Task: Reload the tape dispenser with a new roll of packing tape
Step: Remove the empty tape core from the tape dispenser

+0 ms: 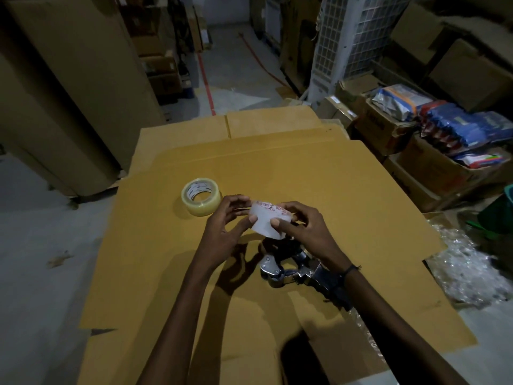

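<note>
White, nearly spent tape core (268, 221) with red print pinched between left hand (226, 224) and right hand (304, 226), fingers clasping its rim. Directly beneath, metal tape dispenser (291, 266) lies on flat brown cardboard (347, 195). Full glossy clear roll (201, 197) rests just left of hands.

Tape roll (201, 196) on cardboard (347, 195) — dispenser (288, 263) nearer, right
</note>
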{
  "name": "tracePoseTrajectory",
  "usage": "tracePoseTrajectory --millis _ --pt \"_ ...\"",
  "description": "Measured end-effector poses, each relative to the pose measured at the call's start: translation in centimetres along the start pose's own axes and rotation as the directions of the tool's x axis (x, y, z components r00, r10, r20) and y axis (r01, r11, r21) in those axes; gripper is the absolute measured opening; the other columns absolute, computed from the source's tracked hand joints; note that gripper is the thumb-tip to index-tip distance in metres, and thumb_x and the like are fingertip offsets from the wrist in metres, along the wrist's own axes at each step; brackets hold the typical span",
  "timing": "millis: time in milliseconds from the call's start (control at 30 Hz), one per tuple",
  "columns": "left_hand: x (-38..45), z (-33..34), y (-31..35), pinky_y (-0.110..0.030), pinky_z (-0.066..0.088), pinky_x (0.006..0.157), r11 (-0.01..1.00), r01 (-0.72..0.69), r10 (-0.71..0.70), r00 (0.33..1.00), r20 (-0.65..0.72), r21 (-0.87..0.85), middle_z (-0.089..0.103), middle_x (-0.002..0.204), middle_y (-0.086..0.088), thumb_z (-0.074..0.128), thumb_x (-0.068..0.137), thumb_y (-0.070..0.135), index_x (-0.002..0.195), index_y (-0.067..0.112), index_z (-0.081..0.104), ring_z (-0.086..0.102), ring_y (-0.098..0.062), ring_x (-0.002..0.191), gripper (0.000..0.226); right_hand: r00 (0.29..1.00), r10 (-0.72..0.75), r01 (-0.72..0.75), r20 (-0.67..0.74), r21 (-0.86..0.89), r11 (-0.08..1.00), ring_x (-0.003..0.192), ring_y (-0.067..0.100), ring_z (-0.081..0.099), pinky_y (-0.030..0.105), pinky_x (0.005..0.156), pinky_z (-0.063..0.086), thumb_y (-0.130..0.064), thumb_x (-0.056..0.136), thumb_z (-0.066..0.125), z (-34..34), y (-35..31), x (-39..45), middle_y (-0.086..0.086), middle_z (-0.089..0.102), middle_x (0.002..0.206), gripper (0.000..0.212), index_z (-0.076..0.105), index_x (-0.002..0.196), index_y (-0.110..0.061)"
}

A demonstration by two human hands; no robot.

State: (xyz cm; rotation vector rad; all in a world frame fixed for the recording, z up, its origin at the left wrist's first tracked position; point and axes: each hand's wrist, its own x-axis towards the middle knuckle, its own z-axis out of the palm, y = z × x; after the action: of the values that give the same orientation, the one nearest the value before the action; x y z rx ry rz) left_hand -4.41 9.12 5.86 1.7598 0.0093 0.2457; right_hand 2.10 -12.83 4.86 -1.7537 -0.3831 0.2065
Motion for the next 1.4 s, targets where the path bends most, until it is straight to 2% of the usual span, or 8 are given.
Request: tracePoseTrajectory --millis 133,400,567,700,900,1133,1333,1400 --pt "-0.9 -1.9 -0.1 -0.020 0.054 0.098 0.999 0.039 -0.039 0.999 0.026 0.007 0.067 0.129 0.020 0.078 0.089 0.039 0.132 0.035 0.057 0.065 -0.006 0.122 0.047 0.999 -0.037 0.038 0.010 -0.057 0.998 0.107 0.025 0.076 0.051 0.081 0.066 -0.057 0.071 0.092 0.9 -0.5 -0.2 0.001 0.076 0.119 0.067 0.074 0.124 -0.021" --pt "-3.9 -5.9 -1.3 -0.051 0.053 0.106 0.996 0.066 -0.067 0.998 0.012 0.059 0.070 0.132 0.010 0.088 0.076 0.032 0.135 0.035 0.054 0.069 -0.015 0.120 0.069 0.961 -0.258 0.277 0.104 -0.288 0.916 0.098 0.015 0.066 0.045 0.072 0.058 -0.054 0.058 0.103 4.0 -1.4 -0.5 -0.012 0.068 0.126 0.086 0.070 0.132 -0.027" --pt "-6.0 -8.7 -2.3 -0.045 0.053 0.104 0.992 0.087 -0.083 0.995 -0.052 0.092 0.070 0.131 0.016 0.088 0.075 0.037 0.133 0.041 0.054 0.068 -0.008 0.121 0.067 0.955 -0.234 0.280 0.184 -0.289 0.915 0.097 0.012 0.063 0.015 0.072 0.049 -0.050 0.059 0.104 7.8 -1.2 -0.5 -0.013 0.066 0.126 0.087 0.068 0.136 -0.029" --pt "-7.3 -11.0 -3.9 -0.034 0.053 0.100 0.985 0.105 -0.090 0.989 -0.115 0.135 0.068 0.131 0.019 0.088 0.081 0.020 0.131 0.041 0.055 0.066 -0.004 0.121 0.063 0.953 -0.199 0.264 0.228 -0.310 0.913 0.099 0.007 0.063 0.007 0.074 0.045 -0.051 0.065 0.101 11.0 -0.9 -0.1 -0.013 0.066 0.131 0.088 0.066 0.141 -0.025" --pt "-6.6 -13.6 -6.3 -0.005 0.047 0.084 0.942 0.145 -0.090 0.978 -0.188 0.303 0.061 0.132 0.023 0.079 0.089 0.006 0.128 0.041 0.052 0.062 0.011 0.116 0.059 0.947 -0.181 0.276 0.265 -0.384 0.881 0.113 0.015 0.067 0.034 0.090 0.058 -0.045 0.068 0.102 16.6 -1.0 2.8 -0.001 0.072 0.138 0.085 0.067 0.141 -0.019" --pt "-5.1 -15.5 -8.9 -0.037 0.057 0.097 0.905 0.150 -0.087 0.981 -0.173 0.397 0.056 0.134 0.006 0.061 0.097 -0.005 0.138 0.016 0.048 0.061 -0.011 0.122 0.048 0.946 -0.147 0.273 0.289 -0.469 0.840 0.113 0.024 0.074 0.029 0.086 0.056 -0.049 0.072 0.098 20.5 0.1 5.4 0.007 0.077 0.130 0.081 0.069 0.137 -0.009" --pt "-5.0 -16.7 -10.8 -0.013 0.049 0.092 0.898 0.150 -0.121 0.988 -0.096 0.414 0.053 0.139 0.006 0.051 0.101 -0.004 0.142 0.015 0.042 0.059 -0.015 0.129 0.046 0.948 -0.081 0.225 0.308 -0.467 0.855 0.115 0.026 0.075 0.044 0.090 0.063 -0.048 0.074 0.094 21.1 1.3 5.3 0.005 0.076 0.133 0.082 0.065 0.143 -0.014" --pt "-4.5 -17.2 -11.0 -0.023 0.050 0.097 0.902 0.173 -0.137 0.984 -0.117 0.396 0.052 0.148 -0.001 0.050 0.102 -0.002 0.144 0.014 0.042 0.058 -0.018 0.132 0.045 0.967 -0.042 0.173 0.252 -0.524 0.834 0.113 0.021 0.075 0.041 0.088 0.064 -0.059 0.071 0.090 20.5 0.7 5.9 -0.001 0.075 0.135 0.088 0.062 0.145 -0.023"
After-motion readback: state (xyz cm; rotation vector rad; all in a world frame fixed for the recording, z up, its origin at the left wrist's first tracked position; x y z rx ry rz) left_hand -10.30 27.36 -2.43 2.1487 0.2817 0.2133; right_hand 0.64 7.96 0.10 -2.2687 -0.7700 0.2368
